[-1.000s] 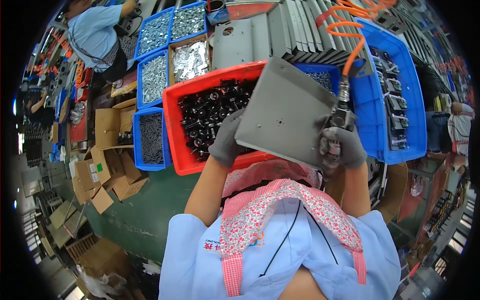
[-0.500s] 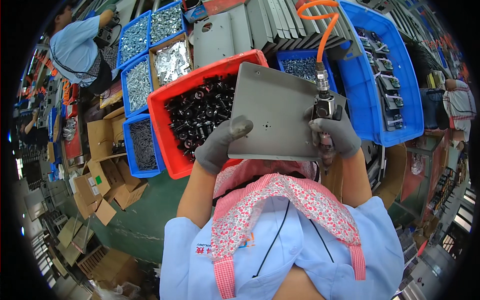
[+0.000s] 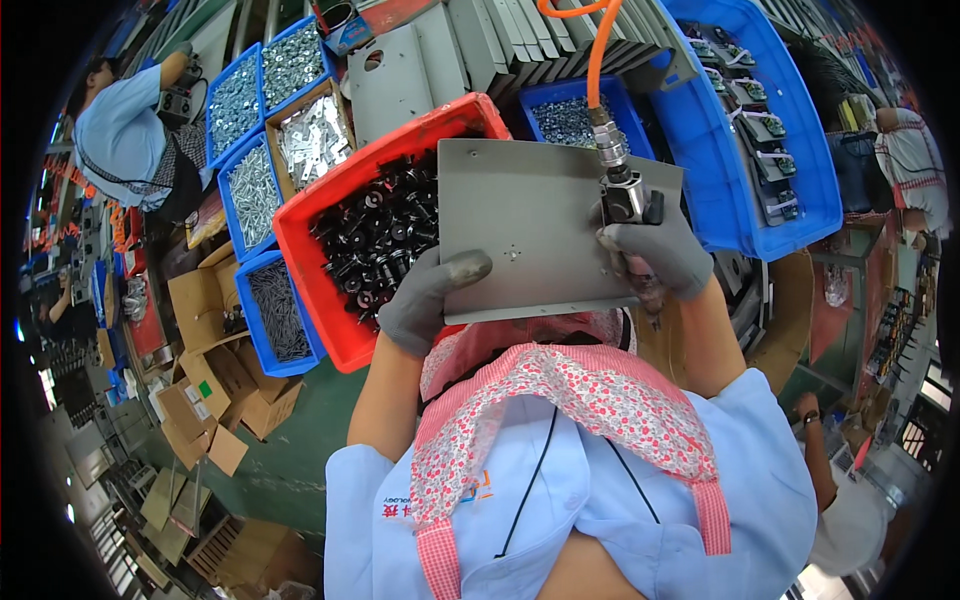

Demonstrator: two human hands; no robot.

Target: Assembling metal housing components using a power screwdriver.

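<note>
A flat grey sheet-metal panel (image 3: 530,220) with a few small holes lies across the front of my body. My left hand (image 3: 430,297), in a grey glove, grips its left edge with the thumb on top. My gloved right hand (image 3: 665,250) is wrapped round a pneumatic screwdriver (image 3: 624,196), which hangs on an orange air hose (image 3: 597,70) and lies over the panel's right part. Whether the right fingers also hold the panel's edge is hidden. Beyond the panel's left side a red bin (image 3: 330,345) holds black screw-like parts with wide heads (image 3: 375,225).
Blue bins of small metal hardware (image 3: 252,195) stand at left, beside a box of flat metal brackets (image 3: 312,140). Grey panels (image 3: 500,50) are stacked behind. A large blue bin (image 3: 735,190) holds assembled parts at right. Co-workers (image 3: 125,140) are at the far left and right.
The view has shifted, so the bins sit slightly further left. The panel has turned a little, its far edge now more level. Both hands keep their grip. An arm of another person appears at lower right.
</note>
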